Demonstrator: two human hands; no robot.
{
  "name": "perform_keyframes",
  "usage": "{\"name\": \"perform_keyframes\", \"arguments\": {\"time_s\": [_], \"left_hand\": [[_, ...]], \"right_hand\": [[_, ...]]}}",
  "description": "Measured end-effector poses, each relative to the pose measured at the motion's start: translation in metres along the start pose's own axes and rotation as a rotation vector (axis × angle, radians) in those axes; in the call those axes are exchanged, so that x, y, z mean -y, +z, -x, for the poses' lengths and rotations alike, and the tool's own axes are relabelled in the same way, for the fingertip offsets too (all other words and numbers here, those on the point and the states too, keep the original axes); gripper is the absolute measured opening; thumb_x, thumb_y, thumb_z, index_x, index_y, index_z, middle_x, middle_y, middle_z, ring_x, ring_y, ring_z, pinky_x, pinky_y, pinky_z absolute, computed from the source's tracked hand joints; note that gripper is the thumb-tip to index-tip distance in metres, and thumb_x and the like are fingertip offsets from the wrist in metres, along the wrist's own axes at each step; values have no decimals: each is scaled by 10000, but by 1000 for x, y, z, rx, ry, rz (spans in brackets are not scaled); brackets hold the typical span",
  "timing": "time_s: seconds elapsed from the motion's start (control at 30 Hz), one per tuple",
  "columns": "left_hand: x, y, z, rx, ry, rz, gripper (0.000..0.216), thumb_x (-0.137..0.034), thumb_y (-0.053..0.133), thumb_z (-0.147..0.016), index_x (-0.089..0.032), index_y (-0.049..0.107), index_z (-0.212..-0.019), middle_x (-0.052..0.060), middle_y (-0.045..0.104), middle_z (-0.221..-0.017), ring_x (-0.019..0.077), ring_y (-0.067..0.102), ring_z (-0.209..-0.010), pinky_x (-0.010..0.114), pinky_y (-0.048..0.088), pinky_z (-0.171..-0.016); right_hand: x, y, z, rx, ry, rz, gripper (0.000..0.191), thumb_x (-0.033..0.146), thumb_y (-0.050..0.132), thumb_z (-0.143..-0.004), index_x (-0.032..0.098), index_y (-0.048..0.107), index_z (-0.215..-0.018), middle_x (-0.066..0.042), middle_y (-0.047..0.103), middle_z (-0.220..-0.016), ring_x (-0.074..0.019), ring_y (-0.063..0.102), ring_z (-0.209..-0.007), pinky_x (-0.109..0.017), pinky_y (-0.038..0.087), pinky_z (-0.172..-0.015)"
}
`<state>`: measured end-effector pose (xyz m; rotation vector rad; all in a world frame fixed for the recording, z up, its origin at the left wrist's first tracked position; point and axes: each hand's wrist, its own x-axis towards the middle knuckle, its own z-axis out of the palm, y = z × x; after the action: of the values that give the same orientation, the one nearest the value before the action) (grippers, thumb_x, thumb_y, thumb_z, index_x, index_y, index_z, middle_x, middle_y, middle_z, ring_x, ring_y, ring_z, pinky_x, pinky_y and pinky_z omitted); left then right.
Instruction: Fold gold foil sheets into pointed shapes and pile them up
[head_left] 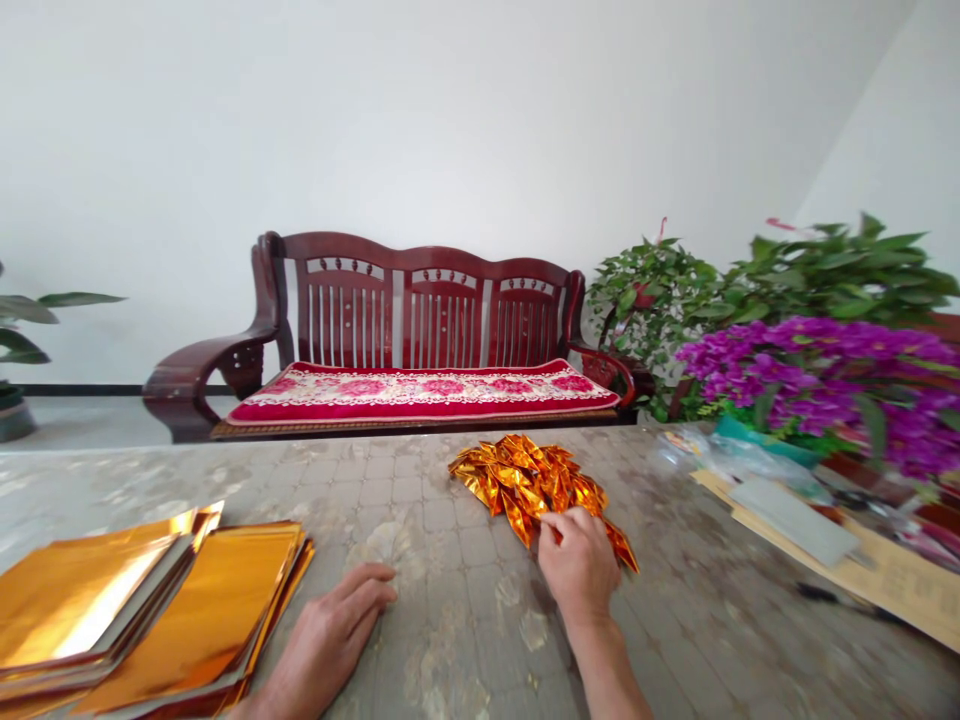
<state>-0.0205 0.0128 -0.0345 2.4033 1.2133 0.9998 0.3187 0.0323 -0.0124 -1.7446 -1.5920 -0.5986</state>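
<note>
A heap of folded gold-foil pieces (526,478) lies on the table (450,520) ahead of me. My right hand (579,562) rests at the near edge of that heap, fingers curled and pinched on one folded gold-foil piece (621,546). My left hand (336,625) lies flat on the tabletop, fingers stretched out, holding nothing. Just left of it sit two stacks of flat gold-foil sheets (142,610), close to the table's near-left corner.
On the table's right side lie a brown envelope with a grey flat box (795,518) on it, clear plastic wrapping, and purple flowers (825,372) with green plants behind. A dark red wooden bench (405,340) with a red cushion stands beyond the table.
</note>
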Motion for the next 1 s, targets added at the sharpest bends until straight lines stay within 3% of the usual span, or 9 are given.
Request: {"name": "perform_keyframes", "arguments": {"time_s": [0.3, 0.53, 0.77, 0.87, 1.0], "left_hand": [[1, 0, 0, 19, 25, -25, 213, -210, 460, -964, -278, 652, -901, 0, 702, -1100, 123, 716, -917, 162, 545, -788], [1, 1, 1, 37, 43, -37, 225, -162, 436, -965, -263, 631, -918, 8, 694, -1105, 112, 710, -906, 167, 538, -798], [-16, -6, 1, -46, 128, 7, 242, -100, 440, -954, -251, 606, -1047, 31, 697, -1090, 124, 684, -999, 199, 526, -847], [-34, -14, -1, -85, 187, 29, 265, -84, 459, -947, -251, 607, -1092, 35, 706, -1086, 121, 680, -994, 204, 517, -851], [-55, -31, -9, -110, 166, 92, 228, -103, 481, -946, -234, 641, -1042, 33, 722, -1022, 115, 684, -932, 195, 510, -825]], "right_hand": [[1, 1, 1, 123, 54, -40, 185, 178, 605, -835, 240, 752, -929, -82, 627, -849, -246, 505, -826, -341, 349, -711], [9, -2, -1, 38, 16, -54, 220, 191, 614, -821, 243, 752, -984, -46, 654, -855, -228, 533, -817, -332, 371, -734], [35, -6, -1, -78, -189, -257, 215, 177, 538, -900, 219, 742, -953, -47, 640, -785, -207, 541, -770, -335, 389, -743], [60, -6, 7, -32, -315, -406, 216, 147, 522, -914, 209, 726, -942, -43, 622, -757, -192, 543, -761, -328, 388, -748], [92, -1, 22, 153, -494, -581, 223, 123, 492, -927, 203, 698, -899, -31, 584, -727, -177, 529, -734, -306, 380, -709]]}}
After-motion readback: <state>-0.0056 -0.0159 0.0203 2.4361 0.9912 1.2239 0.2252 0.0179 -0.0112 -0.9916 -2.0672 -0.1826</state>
